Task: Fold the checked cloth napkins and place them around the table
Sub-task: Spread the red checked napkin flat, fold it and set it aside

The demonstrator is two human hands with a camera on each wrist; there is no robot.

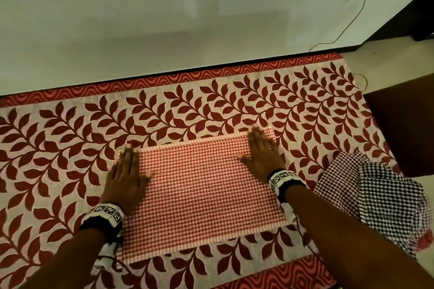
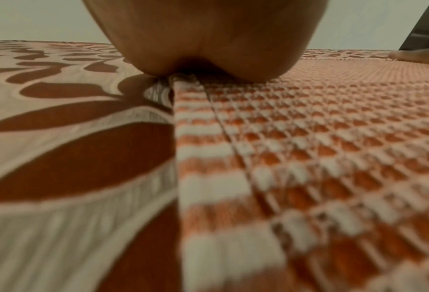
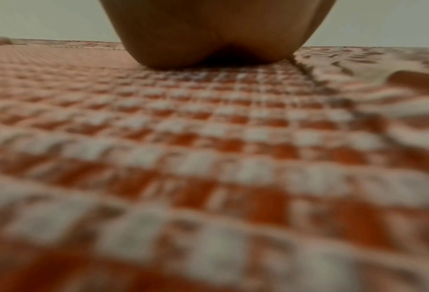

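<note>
Palms hide both hands' fingers in wrist views; red checked napkin (image 1: 202, 190) blurs.

A red checked napkin (image 1: 202, 192) is spread flat on a leaf-patterned tablecloth (image 1: 70, 138). The left hand (image 1: 125, 179) is laid flat on its left edge, the right hand (image 1: 264, 153) near its far right corner. More checked napkins (image 1: 380, 197) are heaped at the right.

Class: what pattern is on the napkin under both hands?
Small red-and-white checks on the napkin; clearest in the head view.
</note>
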